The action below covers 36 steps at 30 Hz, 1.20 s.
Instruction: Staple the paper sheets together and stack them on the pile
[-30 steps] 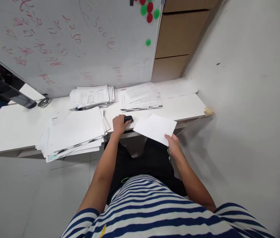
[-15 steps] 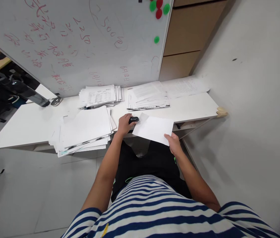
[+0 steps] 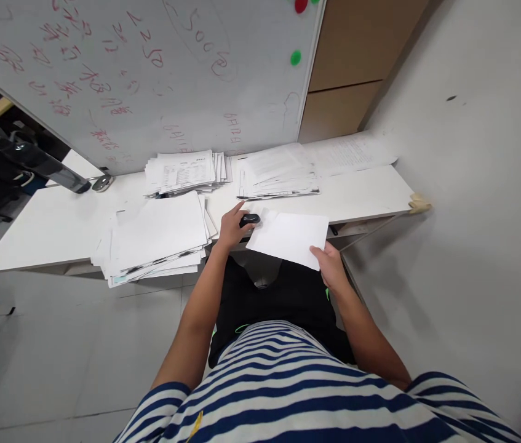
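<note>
My left hand (image 3: 230, 230) is closed around a small black stapler (image 3: 251, 219) at the desk's front edge, its index finger lifted away and pointing forward. The stapler's rounded end is by the upper left corner of a blank white sheet of paper (image 3: 288, 237). Whether that corner sits between its jaws, I cannot tell. My right hand (image 3: 331, 266) pinches the sheet at its lower right corner, thumb on top, and the paper spans the gap between both hands. Any further sheets underneath are hidden.
A tall stack of papers (image 3: 159, 231) overhangs the desk's front edge on the left. Behind are a printed pile (image 3: 181, 171) and another pile (image 3: 278, 169). A dark bottle (image 3: 52, 166) lies at left. The whiteboard (image 3: 251, 92) rises behind the desk (image 3: 366, 192); a wall (image 3: 481, 203) bounds the right.
My left index finger has lifted off the stapler and stretched forward. The sheet and my right hand stay nearly in place; the view has tipped slightly downward.
</note>
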{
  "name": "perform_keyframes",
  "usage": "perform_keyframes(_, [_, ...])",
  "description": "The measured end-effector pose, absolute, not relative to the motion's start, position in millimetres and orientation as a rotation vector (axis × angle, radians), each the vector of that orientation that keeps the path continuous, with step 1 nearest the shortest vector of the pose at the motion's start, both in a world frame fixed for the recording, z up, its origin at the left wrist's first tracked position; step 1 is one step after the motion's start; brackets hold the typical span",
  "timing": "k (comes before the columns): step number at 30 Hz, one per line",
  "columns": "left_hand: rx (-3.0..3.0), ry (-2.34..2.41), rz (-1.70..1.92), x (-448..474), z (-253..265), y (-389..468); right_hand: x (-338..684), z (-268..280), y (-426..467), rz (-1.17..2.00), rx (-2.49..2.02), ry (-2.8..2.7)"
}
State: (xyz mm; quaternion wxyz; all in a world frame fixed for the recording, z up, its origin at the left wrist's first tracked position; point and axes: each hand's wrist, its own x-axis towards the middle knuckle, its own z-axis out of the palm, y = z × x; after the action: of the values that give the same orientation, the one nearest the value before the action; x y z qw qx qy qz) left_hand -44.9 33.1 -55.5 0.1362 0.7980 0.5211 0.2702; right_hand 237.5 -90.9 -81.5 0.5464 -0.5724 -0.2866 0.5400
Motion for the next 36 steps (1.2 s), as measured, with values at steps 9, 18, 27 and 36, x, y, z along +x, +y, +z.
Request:
perform_keyframes(9, [2.316,1.467,0.835,-45.9,-58.6,34.6,241.9,-82.1,-87.1,1.27,-1.366,-0.68])
perform_keyframes(18, [2.312,1.489,0.791,-44.4,-57.7,34.7,235.6,-73.7,-94.0,1.244,-1.376,-0.726])
perform_keyframes(27, [2.268,1.514,0.588,-46.0,-39.7,31.9,225.2,-86.9,-74.5,1.369,-1.321,-0.703])
perform_keyframes(36, [2.093,1.701,0.63,-8.8,-3.6,75.0,242.8,-84.9,-65.4,1.409,-1.308,-0.672])
